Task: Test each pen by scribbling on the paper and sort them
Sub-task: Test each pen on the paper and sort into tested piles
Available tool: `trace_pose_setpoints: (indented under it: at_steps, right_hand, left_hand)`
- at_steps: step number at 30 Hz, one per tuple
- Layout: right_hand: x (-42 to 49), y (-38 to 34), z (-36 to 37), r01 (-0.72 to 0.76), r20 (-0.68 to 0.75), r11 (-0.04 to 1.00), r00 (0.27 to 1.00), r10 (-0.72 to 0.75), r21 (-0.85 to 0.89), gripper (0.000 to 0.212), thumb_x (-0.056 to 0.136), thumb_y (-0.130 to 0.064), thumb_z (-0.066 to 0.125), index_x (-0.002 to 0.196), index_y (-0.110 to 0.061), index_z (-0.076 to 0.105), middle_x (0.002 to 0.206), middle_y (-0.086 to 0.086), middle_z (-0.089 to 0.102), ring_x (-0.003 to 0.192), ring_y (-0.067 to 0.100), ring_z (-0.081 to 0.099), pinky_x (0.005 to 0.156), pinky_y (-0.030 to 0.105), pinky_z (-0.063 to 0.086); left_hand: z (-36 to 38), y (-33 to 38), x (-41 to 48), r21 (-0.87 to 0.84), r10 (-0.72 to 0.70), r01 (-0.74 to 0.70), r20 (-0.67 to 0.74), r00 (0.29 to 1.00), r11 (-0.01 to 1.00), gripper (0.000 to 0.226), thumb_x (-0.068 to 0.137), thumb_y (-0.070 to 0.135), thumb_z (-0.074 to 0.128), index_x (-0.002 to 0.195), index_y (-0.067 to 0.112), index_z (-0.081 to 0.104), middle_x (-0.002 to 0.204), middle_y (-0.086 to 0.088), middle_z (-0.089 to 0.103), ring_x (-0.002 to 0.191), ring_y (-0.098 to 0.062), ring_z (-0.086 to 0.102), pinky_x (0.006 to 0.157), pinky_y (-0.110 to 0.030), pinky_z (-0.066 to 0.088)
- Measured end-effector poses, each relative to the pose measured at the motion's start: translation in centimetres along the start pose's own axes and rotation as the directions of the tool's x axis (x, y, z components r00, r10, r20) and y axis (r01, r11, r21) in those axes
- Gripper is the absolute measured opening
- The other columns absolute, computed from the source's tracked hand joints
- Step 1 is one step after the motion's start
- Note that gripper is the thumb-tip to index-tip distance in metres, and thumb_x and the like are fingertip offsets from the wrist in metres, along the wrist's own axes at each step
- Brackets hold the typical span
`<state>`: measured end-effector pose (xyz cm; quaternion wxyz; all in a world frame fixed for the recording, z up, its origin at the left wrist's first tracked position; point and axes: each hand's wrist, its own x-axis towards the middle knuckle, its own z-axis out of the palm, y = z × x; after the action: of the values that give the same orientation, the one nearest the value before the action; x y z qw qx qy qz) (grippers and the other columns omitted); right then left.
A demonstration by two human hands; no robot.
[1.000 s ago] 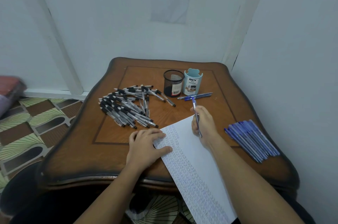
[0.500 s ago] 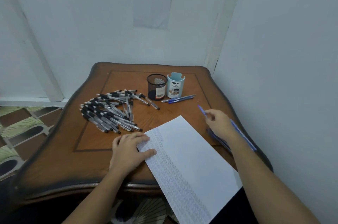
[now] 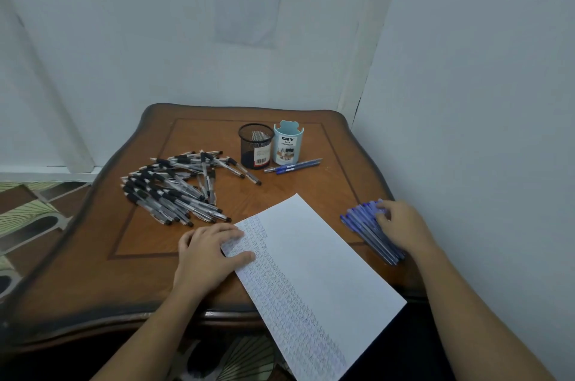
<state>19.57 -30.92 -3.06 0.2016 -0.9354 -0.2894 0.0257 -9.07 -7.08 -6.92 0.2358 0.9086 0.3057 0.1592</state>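
A white sheet of paper (image 3: pixel 314 271) with rows of scribbles along its left side lies slanted on the wooden table (image 3: pixel 149 271) and overhangs the front edge. My left hand (image 3: pixel 208 251) presses flat on the sheet's upper left corner. My right hand (image 3: pixel 401 226) rests on a row of blue pens (image 3: pixel 364 229) at the table's right edge, fingers lying over them. A heap of black-grip pens (image 3: pixel 174 190) lies at the left. Two blue pens (image 3: pixel 294 166) lie beside the cups.
A black mesh cup (image 3: pixel 255 145) and a light blue desk organizer (image 3: pixel 288 146) stand side by side at the back of the table. White walls close in behind and to the right. Patterned floor shows at the left.
My right hand carried a blue pen from the top of the paper to the right and now lies on the blue pens there. The left hand kept holding the paper down.
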Motion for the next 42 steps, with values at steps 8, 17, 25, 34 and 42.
trace_pose_setpoints:
  at_steps: [8, 17, 25, 34, 42]
  right_hand:
    - [4.2, -6.4, 2.5, 0.158, -0.072, 0.984, 0.986, -0.153, 0.076, 0.026, 0.099, -0.015, 0.053, 0.12, -0.017, 0.068, 0.113, 0.007, 0.059, 0.1, 0.025, 0.062, 0.091, 0.042, 0.052]
    - [10.5, -14.5, 8.4, 0.246, 0.171, 0.963, 0.959, -0.225, -0.115, 0.054, 0.103, -0.012, 0.041, 0.15, -0.039, 0.038, 0.148, 0.007, 0.038, 0.136, 0.03, 0.035, 0.112, 0.049, 0.032]
    - [12.5, -15.3, 9.7, 0.199, 0.065, 0.964, 0.98, -0.19, -0.174, 0.029, 0.103, -0.018, 0.043, 0.125, -0.032, 0.057, 0.134, 0.009, 0.045, 0.126, 0.03, 0.037, 0.103, 0.045, 0.032]
    - [10.6, -13.8, 7.8, 0.252, 0.052, 0.947, 0.968, -0.246, -0.202, 0.017, 0.106, -0.031, 0.041, 0.118, -0.027, 0.052, 0.131, 0.003, 0.055, 0.122, 0.023, 0.045, 0.104, 0.042, 0.03]
    - [6.4, -13.2, 4.2, 0.328, 0.029, 0.88, 0.933, -0.36, 0.343, 0.029, 0.107, -0.036, 0.037, 0.133, -0.043, 0.047, 0.133, -0.005, 0.06, 0.114, 0.016, 0.058, 0.091, 0.037, 0.051]
  left_hand:
    - [0.0, 0.0, 0.2, 0.002, -0.006, 0.006, 0.017, 1.0, 1.0, 0.076, 0.06, 0.088, 0.034, 0.117, 0.046, 0.062, 0.12, 0.037, 0.041, 0.12, 0.005, 0.033, 0.108, -0.037, 0.011]
    - [-0.1, -0.2, 0.1, 0.004, -0.008, 0.008, 0.036, 0.999, 1.0, 0.075, 0.062, 0.086, 0.033, 0.12, 0.047, 0.059, 0.121, 0.038, 0.037, 0.116, 0.011, 0.025, 0.109, -0.032, 0.005]
    - [-0.1, -0.5, 0.4, 0.035, -0.005, 0.003, 0.035, 0.999, 0.999, 0.076, 0.062, 0.088, 0.031, 0.121, 0.048, 0.059, 0.125, 0.038, 0.041, 0.123, 0.008, 0.028, 0.108, -0.031, 0.002]
    - [0.1, -0.5, 0.4, 0.024, -0.012, 0.011, 0.029, 1.0, 1.0, 0.074, 0.062, 0.088, 0.034, 0.119, 0.048, 0.06, 0.123, 0.037, 0.041, 0.122, 0.008, 0.029, 0.109, -0.035, 0.004]
    - [0.1, -0.5, 0.4, 0.015, -0.006, 0.005, 0.014, 1.0, 1.0, 0.075, 0.061, 0.088, 0.035, 0.118, 0.047, 0.062, 0.123, 0.036, 0.043, 0.121, 0.007, 0.031, 0.108, -0.034, 0.006]
